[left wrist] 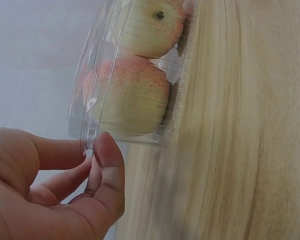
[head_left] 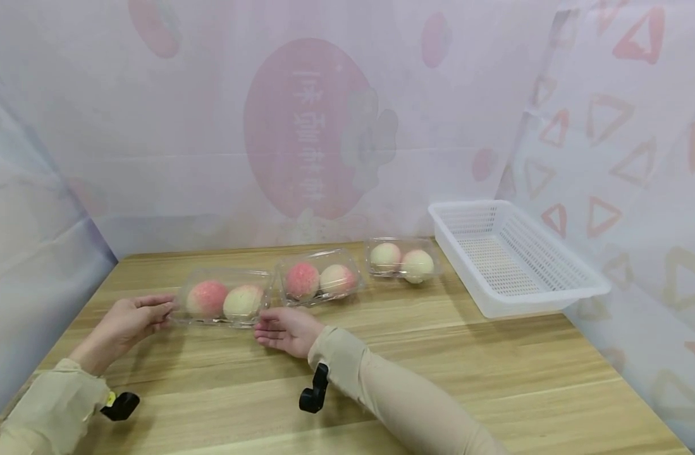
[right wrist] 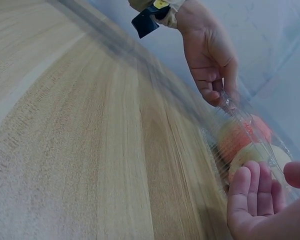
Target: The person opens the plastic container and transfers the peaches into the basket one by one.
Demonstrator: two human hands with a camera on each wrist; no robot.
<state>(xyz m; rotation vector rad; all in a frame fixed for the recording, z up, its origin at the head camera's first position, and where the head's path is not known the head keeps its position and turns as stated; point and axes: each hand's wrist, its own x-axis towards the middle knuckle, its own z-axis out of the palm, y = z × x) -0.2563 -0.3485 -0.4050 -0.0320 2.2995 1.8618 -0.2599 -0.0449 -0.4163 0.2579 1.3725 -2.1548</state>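
Observation:
A clear plastic clamshell box [head_left: 222, 319] with two pink-and-cream peaches, one peach [left wrist: 132, 97] nearer the left hand, is at the left of the table. My left hand [head_left: 132, 319] pinches the rim at the box's left end between thumb and fingers. At the opposite end, my right hand [head_left: 290, 330] lies against the box's near right corner. In the right wrist view, the right fingers [right wrist: 255, 187] are fairly straight beside the box, with the thumb apart from them. A second clear box [head_left: 320, 298] with two peaches stands just right of it.
A third clear box [head_left: 401, 241] with two peaches is farther back. At the right of the wooden table [head_left: 449, 366] sits a white perforated plastic basket [head_left: 484, 303]. Printed cloth walls [head_left: 199, 139] enclose the back and sides. Each wrist wears a black camera mount [head_left: 314, 392].

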